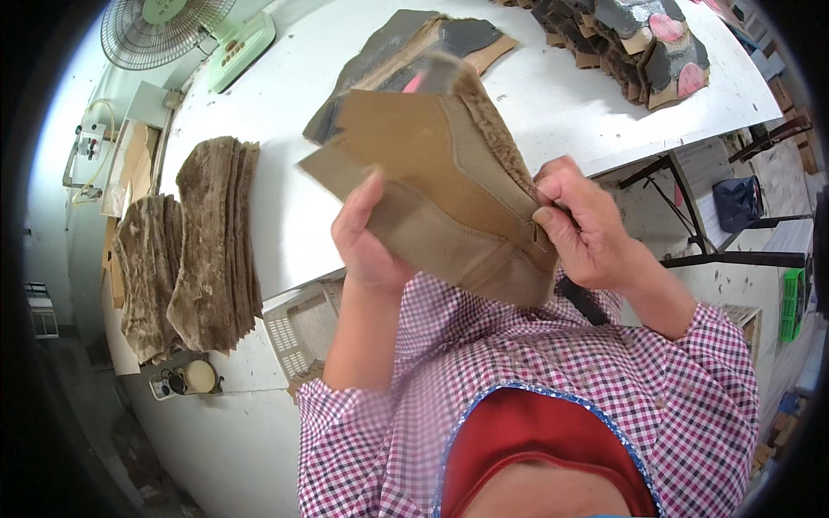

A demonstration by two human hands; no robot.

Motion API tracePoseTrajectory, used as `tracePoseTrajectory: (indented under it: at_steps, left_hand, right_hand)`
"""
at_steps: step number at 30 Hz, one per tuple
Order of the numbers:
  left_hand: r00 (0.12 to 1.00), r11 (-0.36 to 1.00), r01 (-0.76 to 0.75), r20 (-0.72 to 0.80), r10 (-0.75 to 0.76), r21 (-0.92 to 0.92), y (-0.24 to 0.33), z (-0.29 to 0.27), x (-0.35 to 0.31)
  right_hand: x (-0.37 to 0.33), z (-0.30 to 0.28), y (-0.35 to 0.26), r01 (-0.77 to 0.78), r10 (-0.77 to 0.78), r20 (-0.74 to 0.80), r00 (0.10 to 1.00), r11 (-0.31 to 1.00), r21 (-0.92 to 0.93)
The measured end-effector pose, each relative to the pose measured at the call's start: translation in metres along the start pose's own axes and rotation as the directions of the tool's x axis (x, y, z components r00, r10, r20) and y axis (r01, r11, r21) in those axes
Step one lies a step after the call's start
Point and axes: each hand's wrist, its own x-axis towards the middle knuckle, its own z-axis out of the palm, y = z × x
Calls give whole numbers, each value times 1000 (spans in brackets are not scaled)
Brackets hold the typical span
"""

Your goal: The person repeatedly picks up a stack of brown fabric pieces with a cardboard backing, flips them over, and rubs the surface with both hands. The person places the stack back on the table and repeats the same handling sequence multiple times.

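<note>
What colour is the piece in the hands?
The piece is golden brown and greyish tan; the head view shows it best.

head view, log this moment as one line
left hand: touching brown panel | right hand: pinching panel's edge | fuzzy brown stacks: left of panel | fan: far left

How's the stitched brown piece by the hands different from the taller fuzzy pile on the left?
The brown piece is mostly smooth, with stitched seams; the fuzzy pile looks shaggy.
The right hand pinches the brown piece's edge; no hand touches the fuzzy pile.
The brown piece is one item; the fuzzy pile has many layers.
Both are brownish, and both show fuzz.
</note>
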Motion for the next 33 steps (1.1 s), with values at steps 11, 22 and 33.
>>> tracePoseTrajectory:
  at_steps: [11, 22, 33]
  left_hand:
    - [983, 941, 163, 132, -129, -297, -9, -7, -8]
    - [985, 950, 140, 139, -105, -279, -12, -33, -26]
    - [977, 918, 162, 188, -98, -361, -27, -13, -35]
  right_hand:
    - [39, 6, 37, -427, 458, 59, 887, 764, 484]
    - [55, 19, 48, -452, 588, 179, 789, 357, 817]
    - [55, 62, 48, -589, 564, 303, 768, 439, 679]
